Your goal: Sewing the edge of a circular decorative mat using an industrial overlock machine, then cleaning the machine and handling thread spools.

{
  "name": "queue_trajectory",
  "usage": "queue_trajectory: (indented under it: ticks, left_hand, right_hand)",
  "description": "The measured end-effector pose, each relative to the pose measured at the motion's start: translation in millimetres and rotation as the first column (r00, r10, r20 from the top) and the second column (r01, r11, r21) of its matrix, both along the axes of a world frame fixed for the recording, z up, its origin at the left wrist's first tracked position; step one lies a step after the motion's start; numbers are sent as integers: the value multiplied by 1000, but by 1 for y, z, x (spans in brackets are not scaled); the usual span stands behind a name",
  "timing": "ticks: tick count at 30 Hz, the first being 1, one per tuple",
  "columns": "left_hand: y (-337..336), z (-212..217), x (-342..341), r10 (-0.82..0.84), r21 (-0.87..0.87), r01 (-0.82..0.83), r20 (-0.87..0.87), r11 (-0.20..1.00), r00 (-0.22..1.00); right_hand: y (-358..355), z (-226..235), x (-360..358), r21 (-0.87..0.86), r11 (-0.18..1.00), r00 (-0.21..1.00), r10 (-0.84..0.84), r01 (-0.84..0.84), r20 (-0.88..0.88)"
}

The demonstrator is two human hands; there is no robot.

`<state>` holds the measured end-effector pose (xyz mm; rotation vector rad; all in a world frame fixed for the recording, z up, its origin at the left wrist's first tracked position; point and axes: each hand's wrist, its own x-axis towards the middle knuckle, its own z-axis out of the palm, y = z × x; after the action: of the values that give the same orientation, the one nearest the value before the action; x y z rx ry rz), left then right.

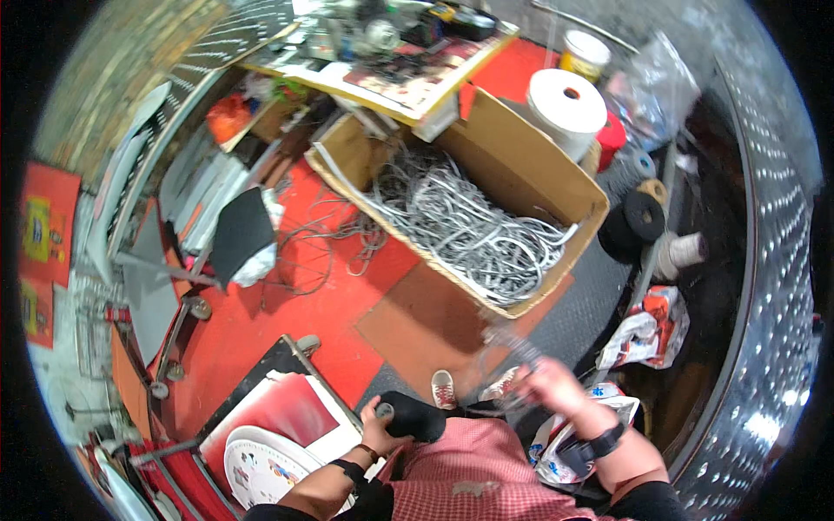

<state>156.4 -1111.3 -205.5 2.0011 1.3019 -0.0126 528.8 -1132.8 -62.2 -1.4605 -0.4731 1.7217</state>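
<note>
A black spool (417, 419) with a pale core end rests against my checked apron. My left hand (380, 425) is closed around its end. In front of my right side, my right hand (554, 387) is raised and smeared by motion, its fingers curled in. A blurred tangle of thin grey strands (508, 347) hangs at those fingers and seems to be in their grip. Beyond the hands stands an open cardboard box (547, 187), full of tangled grey cord (473, 226).
A worktable (408, 108) with tools stands behind the box. White roll (566, 102), black spools (643, 215) and plastic bags line the right side. A white round stool seat (269, 464) is at lower left, near a wheeled cart (165, 347). Loose cord lies on the red floor (287, 304).
</note>
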Motion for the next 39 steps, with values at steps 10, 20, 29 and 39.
queue_trajectory:
  ticks: [10,20,29,39]
  left_hand:
    - [-30,52,-133,721,153,-709,-41,689,692]
    - [-13,27,-162,903,-326,-855,291,404,316]
    - [171,179,-34,674,-545,-590,739,596,-2]
    - [363,281,-19,790,-803,116,531,585,-307]
  right_hand:
    - [146,202,98,667,643,816,-571,376,91]
    - [221,7,124,-453,869,64,472,-199,879]
    - [305,15,56,264,707,459,96,-656,883]
    - [441,176,-118,630,422,758,340,-652,557]
